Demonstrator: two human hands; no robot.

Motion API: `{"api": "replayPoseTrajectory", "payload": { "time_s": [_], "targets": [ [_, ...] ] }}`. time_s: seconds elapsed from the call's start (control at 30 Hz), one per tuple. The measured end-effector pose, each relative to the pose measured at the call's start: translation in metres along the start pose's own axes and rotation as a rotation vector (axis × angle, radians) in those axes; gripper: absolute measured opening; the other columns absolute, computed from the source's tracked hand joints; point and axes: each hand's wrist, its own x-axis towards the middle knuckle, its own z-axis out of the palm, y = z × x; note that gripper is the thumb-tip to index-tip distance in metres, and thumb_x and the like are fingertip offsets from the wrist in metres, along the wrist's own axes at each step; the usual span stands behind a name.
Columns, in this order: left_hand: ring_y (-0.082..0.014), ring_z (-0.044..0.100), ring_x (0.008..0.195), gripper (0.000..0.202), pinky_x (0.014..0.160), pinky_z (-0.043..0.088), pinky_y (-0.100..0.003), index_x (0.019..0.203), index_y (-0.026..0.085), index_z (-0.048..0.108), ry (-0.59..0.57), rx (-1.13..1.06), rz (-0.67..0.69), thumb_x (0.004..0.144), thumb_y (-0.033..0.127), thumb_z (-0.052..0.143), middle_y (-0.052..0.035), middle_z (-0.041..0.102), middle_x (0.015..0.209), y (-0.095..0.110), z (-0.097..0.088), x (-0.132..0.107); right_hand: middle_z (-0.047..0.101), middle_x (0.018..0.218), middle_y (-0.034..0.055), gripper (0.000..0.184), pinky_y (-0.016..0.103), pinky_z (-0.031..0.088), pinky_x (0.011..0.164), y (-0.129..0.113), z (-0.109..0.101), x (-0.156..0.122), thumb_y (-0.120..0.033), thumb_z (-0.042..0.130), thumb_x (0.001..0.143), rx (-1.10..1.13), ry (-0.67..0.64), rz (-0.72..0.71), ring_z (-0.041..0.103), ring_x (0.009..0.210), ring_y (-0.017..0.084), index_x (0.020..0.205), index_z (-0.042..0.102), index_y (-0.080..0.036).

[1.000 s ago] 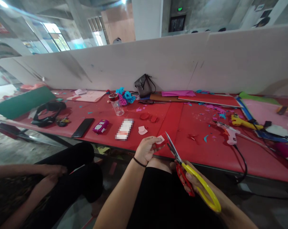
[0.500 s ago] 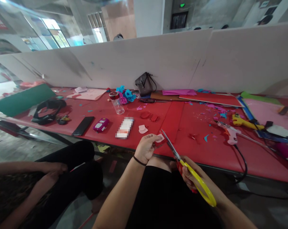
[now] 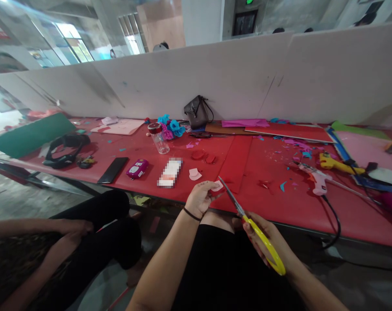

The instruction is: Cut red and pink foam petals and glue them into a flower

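Note:
Between the thumb and fingers of my left hand (image 3: 200,198) is a small pale pink paper piece (image 3: 218,185), held above the table's front edge. My right hand (image 3: 262,233) is closed round the handles of scissors (image 3: 236,204) with a yellow handle; their tips are beside the pink piece. The blades look nearly together, and whether they touch the piece I cannot tell. More pale pink cut pieces (image 3: 195,174) lie on the red table (image 3: 186,147) just past my left hand. Red cut pieces (image 3: 204,156) and a long red sheet (image 3: 237,160) are farther back.
A pink glue gun (image 3: 315,179) with a cord lies at right, near a yellow tool (image 3: 336,164). A jar (image 3: 159,140), paper flowers (image 3: 173,128), a dark bag (image 3: 196,113), a purple case (image 3: 137,169) and a black phone-like slab (image 3: 113,170) stand or lie about. Another person's hands (image 3: 74,231) rest at left.
The scissors have closed: their handles have come together and the yellow handle has moved slightly left and up. My left hand stays nearly in place with the pink piece.

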Motion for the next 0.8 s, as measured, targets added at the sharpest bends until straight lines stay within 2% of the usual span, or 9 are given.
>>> {"api": "replayPoseTrajectory", "payload": {
  "time_s": [0.1, 0.2, 0.27, 0.33, 0.4, 0.5, 0.63, 0.73, 0.8],
  "targets": [
    [-0.0127, 0.063, 0.064, 0.015, 0.065, 0.053, -0.024, 0.057, 0.013, 0.061, 0.063, -0.042, -0.022, 0.056, 0.007, 0.074, -0.0024, 0.066, 0.062, -0.002, 0.002, 0.000, 0.037, 0.036, -0.0126, 0.054, 0.017, 0.025, 0.023, 0.006, -0.003, 0.006, -0.068, 0.071, 0.060, 0.039, 0.010, -0.038, 0.029, 0.024, 0.006, 0.083, 0.054, -0.022],
    [-0.0079, 0.058, 0.056, 0.012, 0.055, 0.047, -0.018, 0.066, 0.012, 0.064, 0.179, -0.129, -0.066, 0.062, 0.006, 0.073, -0.0019, 0.066, 0.064, -0.004, 0.011, -0.007, 0.038, 0.037, -0.0122, 0.047, 0.016, 0.027, 0.025, 0.001, -0.002, 0.016, -0.064, 0.069, 0.068, 0.117, 0.031, -0.136, 0.032, 0.025, 0.006, 0.077, 0.049, -0.022],
    [-0.0061, 0.054, 0.050, 0.011, 0.050, 0.044, -0.016, 0.068, 0.012, 0.063, 0.230, -0.200, -0.129, 0.066, 0.010, 0.074, -0.0003, 0.063, 0.060, -0.006, 0.020, -0.015, 0.046, 0.043, -0.0116, 0.047, 0.017, 0.031, 0.027, -0.008, 0.006, 0.026, -0.054, 0.078, 0.063, 0.187, 0.076, -0.184, 0.037, 0.027, 0.006, 0.082, 0.050, -0.022],
    [-0.0065, 0.053, 0.047, 0.012, 0.049, 0.044, -0.017, 0.067, 0.013, 0.062, 0.235, -0.258, -0.194, 0.070, 0.015, 0.074, 0.0006, 0.060, 0.056, -0.012, 0.030, -0.021, 0.054, 0.054, -0.0106, 0.056, 0.018, 0.035, 0.030, -0.017, 0.019, 0.036, -0.044, 0.085, 0.055, 0.298, 0.136, -0.205, 0.043, 0.032, 0.007, 0.094, 0.051, -0.024],
    [-0.0076, 0.054, 0.046, 0.013, 0.049, 0.044, -0.018, 0.067, 0.013, 0.061, 0.223, -0.298, -0.231, 0.073, 0.018, 0.072, 0.0007, 0.058, 0.055, -0.019, 0.038, -0.027, 0.061, 0.066, -0.0088, 0.063, 0.019, 0.040, 0.035, -0.023, 0.033, 0.044, -0.037, 0.087, 0.051, 0.443, 0.193, -0.243, 0.049, 0.039, 0.007, 0.101, 0.049, -0.026],
    [-0.0079, 0.053, 0.045, 0.012, 0.050, 0.045, -0.019, 0.067, 0.013, 0.061, 0.216, -0.318, -0.220, 0.076, 0.018, 0.067, 0.0005, 0.058, 0.054, -0.027, 0.043, -0.033, 0.064, 0.073, -0.0079, 0.061, 0.019, 0.046, 0.045, -0.024, 0.048, 0.050, -0.029, 0.085, 0.051, 0.587, 0.258, -0.339, 0.057, 0.049, 0.009, 0.099, 0.048, -0.028],
    [-0.0099, 0.057, 0.052, 0.008, 0.056, 0.045, -0.021, 0.066, 0.014, 0.063, 0.097, -0.122, -0.092, 0.067, 0.015, 0.071, 0.0001, 0.062, 0.058, -0.023, 0.032, -0.039, 0.060, 0.068, -0.0097, 0.058, 0.020, 0.047, 0.049, -0.022, 0.039, 0.054, -0.022, 0.084, 0.052, 0.541, 0.182, -0.369, 0.058, 0.052, 0.009, 0.097, 0.049, -0.027],
    [-0.0112, 0.059, 0.062, 0.011, 0.064, 0.043, -0.021, 0.062, 0.014, 0.065, -0.112, 0.250, 0.072, 0.058, 0.015, 0.076, -0.0025, 0.066, 0.064, -0.008, 0.018, -0.040, 0.057, 0.061, -0.0108, 0.056, 0.019, 0.043, 0.044, -0.026, 0.022, 0.056, -0.021, 0.085, 0.051, 0.423, 0.030, -0.292, 0.054, 0.045, 0.008, 0.096, 0.052, -0.026],
    [-0.0123, 0.059, 0.066, 0.009, 0.066, 0.042, -0.022, 0.063, 0.014, 0.068, -0.220, 0.472, 0.104, 0.059, 0.018, 0.075, -0.0037, 0.067, 0.066, 0.003, 0.013, -0.039, 0.056, 0.057, -0.0108, 0.056, 0.019, 0.043, 0.045, -0.032, 0.011, 0.056, -0.021, 0.086, 0.047, 0.327, -0.066, -0.237, 0.054, 0.045, 0.009, 0.093, 0.054, -0.025]
  ]
}}
